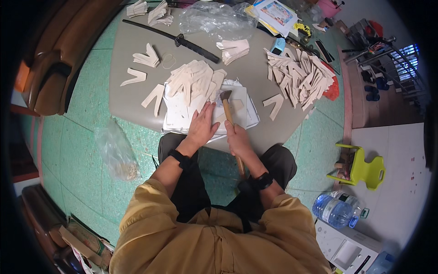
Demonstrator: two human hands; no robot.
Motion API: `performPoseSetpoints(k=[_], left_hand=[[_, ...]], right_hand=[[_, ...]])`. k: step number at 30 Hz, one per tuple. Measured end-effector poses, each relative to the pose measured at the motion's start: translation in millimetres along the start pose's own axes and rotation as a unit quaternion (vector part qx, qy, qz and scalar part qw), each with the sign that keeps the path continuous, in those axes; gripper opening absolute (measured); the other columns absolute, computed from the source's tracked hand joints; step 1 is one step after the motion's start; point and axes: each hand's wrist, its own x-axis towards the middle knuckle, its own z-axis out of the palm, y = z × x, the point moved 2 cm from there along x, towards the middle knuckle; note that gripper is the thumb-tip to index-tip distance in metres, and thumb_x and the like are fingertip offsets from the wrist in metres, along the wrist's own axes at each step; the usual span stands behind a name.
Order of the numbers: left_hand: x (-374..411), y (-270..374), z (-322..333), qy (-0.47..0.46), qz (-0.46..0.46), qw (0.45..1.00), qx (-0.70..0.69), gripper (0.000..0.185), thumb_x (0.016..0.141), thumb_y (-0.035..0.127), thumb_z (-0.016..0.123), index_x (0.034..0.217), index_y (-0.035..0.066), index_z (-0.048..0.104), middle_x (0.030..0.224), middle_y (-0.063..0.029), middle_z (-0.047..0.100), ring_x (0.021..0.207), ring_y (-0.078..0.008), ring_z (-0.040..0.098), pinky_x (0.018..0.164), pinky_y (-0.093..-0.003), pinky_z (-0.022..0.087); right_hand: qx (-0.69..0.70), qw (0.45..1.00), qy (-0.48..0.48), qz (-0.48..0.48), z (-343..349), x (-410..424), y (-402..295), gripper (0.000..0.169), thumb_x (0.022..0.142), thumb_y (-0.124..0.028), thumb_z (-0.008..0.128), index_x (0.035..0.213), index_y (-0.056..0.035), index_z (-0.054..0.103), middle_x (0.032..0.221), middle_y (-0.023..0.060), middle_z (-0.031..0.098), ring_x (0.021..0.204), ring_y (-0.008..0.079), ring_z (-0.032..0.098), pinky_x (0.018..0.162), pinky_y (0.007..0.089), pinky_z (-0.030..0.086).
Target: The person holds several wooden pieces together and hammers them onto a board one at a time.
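My right hand grips the wooden handle of a hammer, whose metal head lies over a stack of white boards or papers at the table's near edge. Flat on that stack rests my left hand, thumb spread, just left of the hammer. Whether a thin piece lies beneath its fingers I cannot tell. Beyond the fingertips is a heap of cream V-shaped pieces. Single V-shaped pieces lie to the left and right. A pale flat piece sits beside the hammer.
The grey table bears a black sword-like object, a larger heap of V-shaped pieces, stacked bundles, and clear plastic. A plastic bag lies on the green floor; a lime-green chair is at right.
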Motion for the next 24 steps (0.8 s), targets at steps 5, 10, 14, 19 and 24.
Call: performPoseSetpoints(k=[5, 10, 14, 19, 24], left_hand=[[1, 0, -1, -0.004, 0.016, 1.0, 0.002, 0.063, 0.082, 0.024, 0.064, 0.137, 0.009, 0.038, 0.142, -0.0102, 0.04, 0.134, -0.0293, 0.033, 0.101, -0.0535, 0.032], [2, 4, 4, 0.015, 0.047, 0.997, 0.056, 0.055, 0.082, 0.025, 0.062, 0.133, 0.012, 0.045, 0.142, -0.0078, 0.039, 0.135, -0.0274, 0.032, 0.099, -0.0535, 0.033], [3, 6, -5, -0.007, 0.033, 0.997, 0.065, 0.054, 0.081, 0.022, 0.062, 0.132, 0.011, 0.046, 0.144, -0.0066, 0.037, 0.135, -0.0278, 0.031, 0.098, -0.0531, 0.035], [4, 6, -3, -0.009, 0.048, 0.996, 0.069, 0.053, 0.081, 0.021, 0.06, 0.13, 0.007, 0.046, 0.144, -0.0087, 0.037, 0.136, -0.0271, 0.03, 0.1, -0.0535, 0.033], [3, 7, -2, -0.008, 0.046, 0.998, 0.052, 0.052, 0.083, 0.022, 0.058, 0.131, 0.008, 0.045, 0.145, -0.0077, 0.037, 0.137, -0.0268, 0.028, 0.102, -0.053, 0.031]], right_hand=[[-0.026, 0.996, -0.031, 0.077, -16, -1, -6, 0.053, 0.094, -0.045, 0.045, 0.084, 0.0056, 0.058, 0.065, 0.0222, 0.057, 0.054, 0.0363, 0.059, 0.053, 0.044, 0.047], [-0.002, 0.998, 0.047, 0.029, -35, 11, 13, 0.046, 0.094, -0.044, 0.048, 0.077, -0.0005, 0.05, 0.055, 0.0094, 0.047, 0.037, 0.0208, 0.045, 0.036, 0.0357, 0.036], [0.076, 0.994, 0.008, 0.082, -41, -11, -15, 0.046, 0.094, -0.044, 0.049, 0.076, -0.0021, 0.049, 0.052, 0.004, 0.043, 0.031, 0.0146, 0.04, 0.028, 0.0318, 0.031], [0.003, 0.998, -0.001, 0.059, -36, -8, 1, 0.048, 0.094, -0.042, 0.048, 0.081, 0.0037, 0.055, 0.058, 0.0139, 0.052, 0.042, 0.0256, 0.051, 0.039, 0.038, 0.04], [-0.025, 0.999, 0.032, 0.03, -33, -7, 13, 0.049, 0.094, -0.041, 0.047, 0.08, 0.0051, 0.056, 0.059, 0.0146, 0.054, 0.043, 0.0252, 0.055, 0.045, 0.0395, 0.045]])
